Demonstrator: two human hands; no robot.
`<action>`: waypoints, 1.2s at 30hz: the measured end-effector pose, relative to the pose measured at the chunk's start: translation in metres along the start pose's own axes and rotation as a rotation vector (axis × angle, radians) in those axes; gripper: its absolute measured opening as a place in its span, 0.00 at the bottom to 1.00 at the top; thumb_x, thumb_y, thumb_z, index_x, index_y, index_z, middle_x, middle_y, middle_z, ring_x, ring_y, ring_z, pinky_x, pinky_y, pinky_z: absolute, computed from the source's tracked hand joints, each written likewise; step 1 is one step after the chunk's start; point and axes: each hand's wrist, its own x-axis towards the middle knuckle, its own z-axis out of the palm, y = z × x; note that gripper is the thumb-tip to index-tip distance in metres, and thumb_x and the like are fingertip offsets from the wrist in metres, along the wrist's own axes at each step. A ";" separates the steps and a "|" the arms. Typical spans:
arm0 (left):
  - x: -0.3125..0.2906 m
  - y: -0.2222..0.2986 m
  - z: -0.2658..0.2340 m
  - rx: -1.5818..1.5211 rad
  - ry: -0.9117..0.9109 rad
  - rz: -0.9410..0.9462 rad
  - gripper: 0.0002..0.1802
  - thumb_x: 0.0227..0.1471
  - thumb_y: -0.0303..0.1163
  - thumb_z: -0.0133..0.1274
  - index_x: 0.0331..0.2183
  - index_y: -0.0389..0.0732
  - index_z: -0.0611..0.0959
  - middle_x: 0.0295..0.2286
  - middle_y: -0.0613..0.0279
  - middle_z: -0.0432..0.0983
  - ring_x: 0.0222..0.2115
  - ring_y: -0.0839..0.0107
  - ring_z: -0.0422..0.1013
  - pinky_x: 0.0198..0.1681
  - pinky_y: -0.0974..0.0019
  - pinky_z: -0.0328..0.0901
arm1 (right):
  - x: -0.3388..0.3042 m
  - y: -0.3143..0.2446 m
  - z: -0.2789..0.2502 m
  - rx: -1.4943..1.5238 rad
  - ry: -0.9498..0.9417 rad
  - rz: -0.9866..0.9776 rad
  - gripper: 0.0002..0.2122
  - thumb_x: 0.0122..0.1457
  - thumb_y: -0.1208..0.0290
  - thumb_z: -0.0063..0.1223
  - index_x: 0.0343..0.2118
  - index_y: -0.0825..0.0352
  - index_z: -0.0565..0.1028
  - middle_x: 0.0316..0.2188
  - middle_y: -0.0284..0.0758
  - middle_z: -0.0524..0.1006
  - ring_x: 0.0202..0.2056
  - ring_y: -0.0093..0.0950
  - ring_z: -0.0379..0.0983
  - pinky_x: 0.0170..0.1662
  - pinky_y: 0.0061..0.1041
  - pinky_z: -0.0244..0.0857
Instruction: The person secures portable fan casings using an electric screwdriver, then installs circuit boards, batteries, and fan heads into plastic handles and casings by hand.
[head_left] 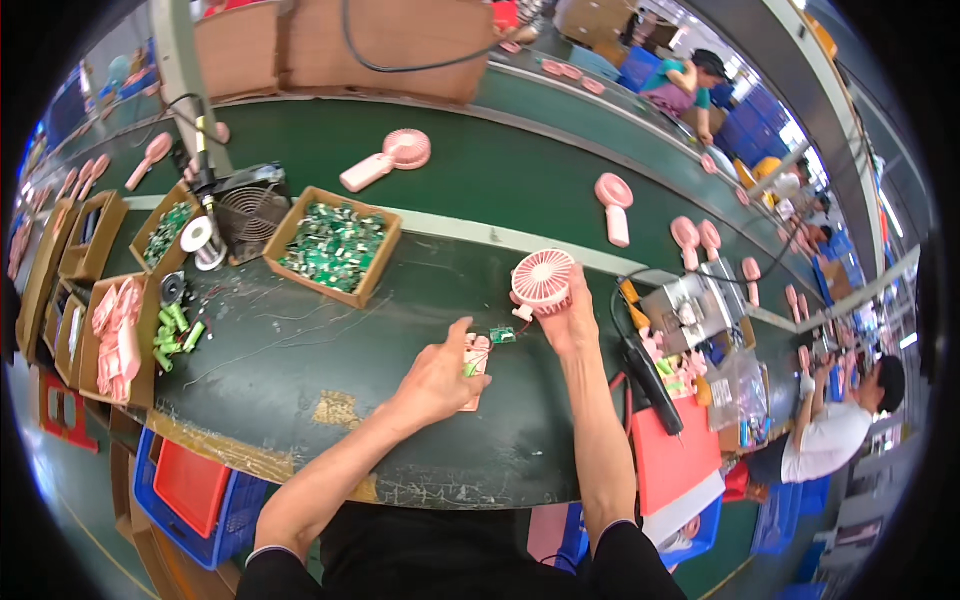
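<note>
My right hand [572,312] is closed around the pink round head of a handheld fan [543,281], its slotted grille facing up. In my left hand [440,375] is the pink fan handle [478,352], with a green battery partly showing inside it. Between the two parts hangs a small green circuit board [503,335], joined by thin wires. My left fingers cover much of the handle. Both hands are over the dark green worktop [300,370].
A carton of circuit boards [350,290] stands behind my left arm. Green batteries [175,335], a solder spool [203,243] and a carton of pink parts [120,395] lie left. An electric screwdriver [652,375] hangs at right. Finished-looking fans [405,150] lie on the conveyor [480,170]. People [835,430] work beyond.
</note>
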 end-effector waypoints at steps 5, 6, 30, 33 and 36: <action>0.000 0.008 0.021 -1.049 -0.381 -0.307 0.27 0.50 0.27 0.59 0.50 0.32 0.67 0.34 0.51 0.76 0.32 0.60 0.79 0.33 0.59 0.75 | -0.042 -0.018 -0.003 0.255 0.093 0.005 0.26 0.61 0.54 0.51 0.54 0.71 0.66 0.52 0.51 0.70 0.56 0.57 0.64 0.54 0.60 0.64; -0.002 0.012 0.023 -1.147 -0.404 -0.343 0.22 0.52 0.25 0.57 0.47 0.33 0.68 0.34 0.53 0.75 0.29 0.64 0.78 0.29 0.66 0.75 | -0.048 -0.020 -0.003 0.297 0.107 -0.012 0.26 0.60 0.56 0.52 0.54 0.71 0.65 0.53 0.52 0.69 0.56 0.57 0.63 0.54 0.60 0.64; -0.011 0.004 0.028 -1.306 0.027 -0.200 0.17 0.57 0.34 0.56 0.45 0.36 0.76 0.26 0.61 0.76 0.26 0.73 0.73 0.30 0.69 0.68 | -0.073 -0.008 0.030 0.319 0.091 0.035 0.26 0.56 0.68 0.52 0.56 0.76 0.64 0.55 0.52 0.67 0.61 0.50 0.60 0.59 0.57 0.59; -0.012 -0.003 0.028 -1.369 0.051 -0.246 0.16 0.56 0.33 0.57 0.43 0.36 0.77 0.28 0.61 0.76 0.27 0.73 0.74 0.30 0.70 0.68 | -0.078 -0.003 0.038 0.248 0.085 0.004 0.28 0.56 0.68 0.54 0.59 0.74 0.61 0.58 0.51 0.65 0.61 0.49 0.60 0.60 0.55 0.59; -0.011 0.001 0.030 -1.438 0.033 -0.234 0.14 0.54 0.32 0.59 0.40 0.35 0.77 0.30 0.58 0.78 0.27 0.72 0.74 0.29 0.70 0.68 | -0.081 -0.001 0.040 0.150 0.070 -0.043 0.32 0.56 0.69 0.54 0.62 0.69 0.56 0.61 0.48 0.61 0.63 0.46 0.58 0.61 0.53 0.59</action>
